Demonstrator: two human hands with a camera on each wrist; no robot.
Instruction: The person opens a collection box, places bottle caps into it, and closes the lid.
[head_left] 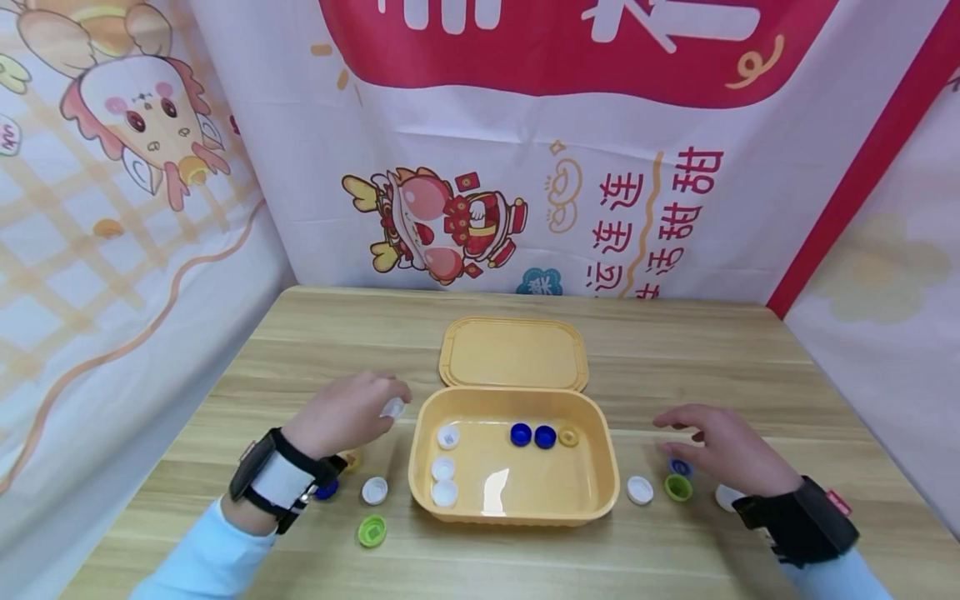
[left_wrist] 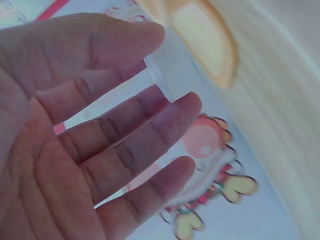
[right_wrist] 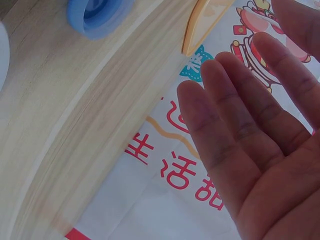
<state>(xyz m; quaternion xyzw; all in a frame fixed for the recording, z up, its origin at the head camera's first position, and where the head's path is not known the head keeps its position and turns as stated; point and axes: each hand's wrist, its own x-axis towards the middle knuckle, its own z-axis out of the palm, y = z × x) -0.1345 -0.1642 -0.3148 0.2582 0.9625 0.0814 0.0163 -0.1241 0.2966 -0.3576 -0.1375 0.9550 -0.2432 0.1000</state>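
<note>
Beside yellow box (head_left: 555, 479) | left hand (head_left: 347, 412) pinches white cap (head_left: 393, 407) at fingertips (left_wrist: 188, 106) | right hand (head_left: 726, 446) relaxed

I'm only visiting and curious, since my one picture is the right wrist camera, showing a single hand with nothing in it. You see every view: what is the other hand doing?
Observer: The left hand pinches a small round whitish plastic cap between thumb and fingers.

Visitor: And what stands beside that hand?

Observer: An open yellow rectangular plastic box with rounded corners, just to its right.

Visitor: Is anything inside it?

Observer: Yes, six small round pieces: three white caps, two dark-blue caps and one yellow cap.
</note>
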